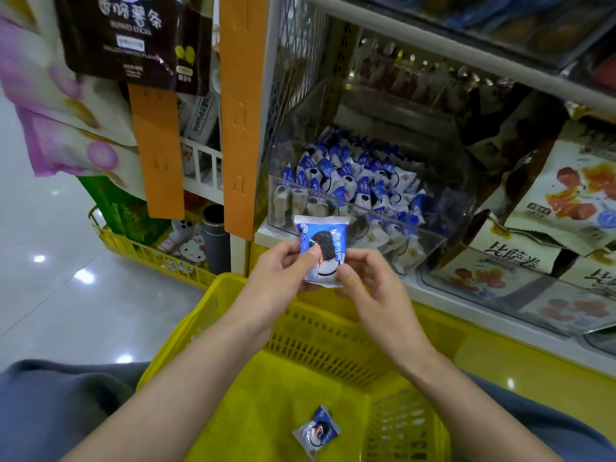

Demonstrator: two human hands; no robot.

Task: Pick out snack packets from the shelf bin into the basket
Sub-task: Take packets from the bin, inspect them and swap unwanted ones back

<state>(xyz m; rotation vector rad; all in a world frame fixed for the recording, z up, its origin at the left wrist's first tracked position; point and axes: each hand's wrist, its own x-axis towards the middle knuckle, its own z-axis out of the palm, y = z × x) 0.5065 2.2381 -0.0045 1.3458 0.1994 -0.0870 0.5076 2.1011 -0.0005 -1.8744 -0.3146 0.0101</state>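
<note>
A blue-and-white snack packet (322, 241) with a dark cookie picture is held upright over the far rim of the yellow basket (233, 348). My left hand (283, 271) pinches its left side with the thumb on the front. My right hand (370, 281) pinches its lower right corner. A second, similar packet (316, 431) lies on the basket floor. Behind the hands, a clear shelf bin (430, 241) holds several more blue-and-white packets (353, 178).
Larger snack bags (566, 195) fill the shelf to the right. Orange hanging strips (238, 128) and dark chip bags (120, 38) hang at left above a yellow wire rack (150, 255). The glossy floor lies at far left.
</note>
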